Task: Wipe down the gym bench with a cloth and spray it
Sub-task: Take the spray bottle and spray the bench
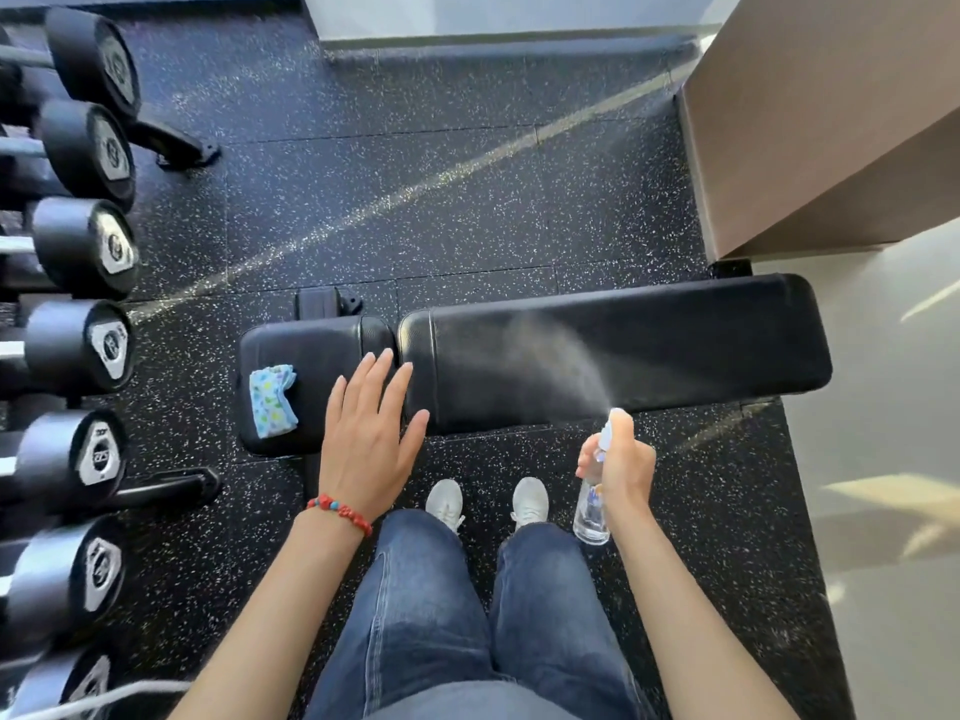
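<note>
Head view: spray bottle (592, 504) upright, nozzle toward bench (623, 356).

Bright daylight, sharp, wide-angle edge distortion

A: What's worn on the arms?

B: Both forearms are bare, no sleeves. The left hand (370, 439) has a beaded bracelet (340, 511) at its wrist, red beads with a few blue ones.

A: And the right hand (621, 467)?

B: Nothing at its wrist.

A: Below the hands?

B: Blue denim jeans (415, 605) on 2 legs, and 2 pale grey-white sneakers (445, 504) between the hands.
</note>
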A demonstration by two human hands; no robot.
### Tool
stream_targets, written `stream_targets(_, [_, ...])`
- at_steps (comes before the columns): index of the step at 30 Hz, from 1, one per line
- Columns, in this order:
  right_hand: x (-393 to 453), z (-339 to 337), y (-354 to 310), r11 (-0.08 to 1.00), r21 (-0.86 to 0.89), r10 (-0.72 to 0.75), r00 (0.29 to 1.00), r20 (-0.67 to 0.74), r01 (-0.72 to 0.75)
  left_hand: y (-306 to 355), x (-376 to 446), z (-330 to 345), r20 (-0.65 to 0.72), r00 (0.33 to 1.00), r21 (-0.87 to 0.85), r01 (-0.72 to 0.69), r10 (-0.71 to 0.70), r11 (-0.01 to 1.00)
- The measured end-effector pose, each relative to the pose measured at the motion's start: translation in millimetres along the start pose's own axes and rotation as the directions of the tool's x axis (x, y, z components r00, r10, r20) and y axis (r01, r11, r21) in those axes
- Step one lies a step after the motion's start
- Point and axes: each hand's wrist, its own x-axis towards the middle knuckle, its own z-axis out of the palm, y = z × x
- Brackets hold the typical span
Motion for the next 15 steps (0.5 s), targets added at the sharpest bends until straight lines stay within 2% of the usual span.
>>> stream_targets(7, [43,-55,-16,0.996,-0.078,-0.047,0.998,0.048,0.051,68,19,20,-0.012,0.999,0.013,-0.046,0.046,0.999])
stream_targets(11, [77,-99,-24,0.999,-0.008,-0.034,0.999,0.037,0.035,123,28,41,-0.029,0.999,0.020,-0.017,0.018,1.000])
stream_targets(15, [122,-159,-40,0.998,-0.031,-0.057,0.998,0.015,0.057,188,36,64,-0.037,0.999,0.010,0.018,-0.018,1.000])
